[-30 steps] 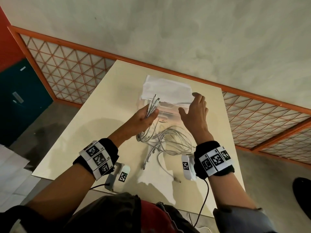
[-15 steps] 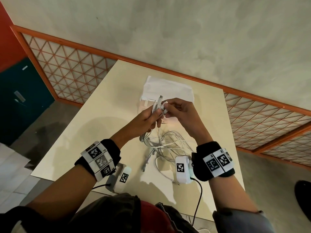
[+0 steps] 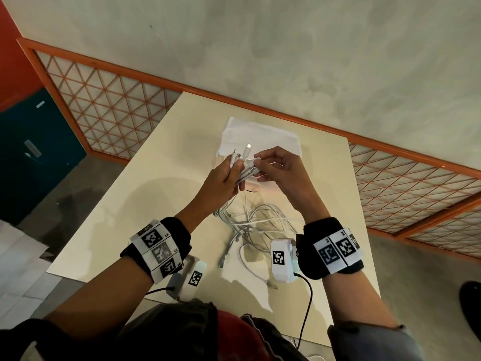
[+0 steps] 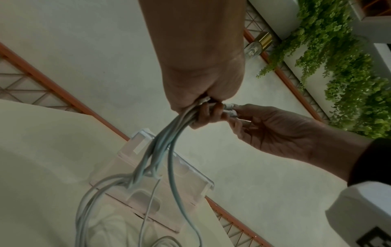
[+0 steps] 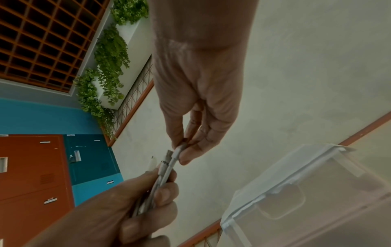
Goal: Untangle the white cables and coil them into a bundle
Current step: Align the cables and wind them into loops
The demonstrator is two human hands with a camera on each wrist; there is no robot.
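table (image 3: 145, 194) | white cables (image 3: 243, 165) gripped in left hand (image 3: 221, 182) | right hand (image 3: 281, 169) fingers (image 5: 186, 155) pinch one end

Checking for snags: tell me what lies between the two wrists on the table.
The loose tangle of white cables lies there on the table, seen in the head view.

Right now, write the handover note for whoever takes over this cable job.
Left hand: grips a bunch of white cables just below their connector ends, held above the table.
Right hand: pinches one connector at the top of that bunch.
The cables' slack lies in a loose tangle on the table between the wrists; a clear plastic box sits behind the hands.
Done: several ends gathered.
Left: untangle the slack and coil it into a bundle.
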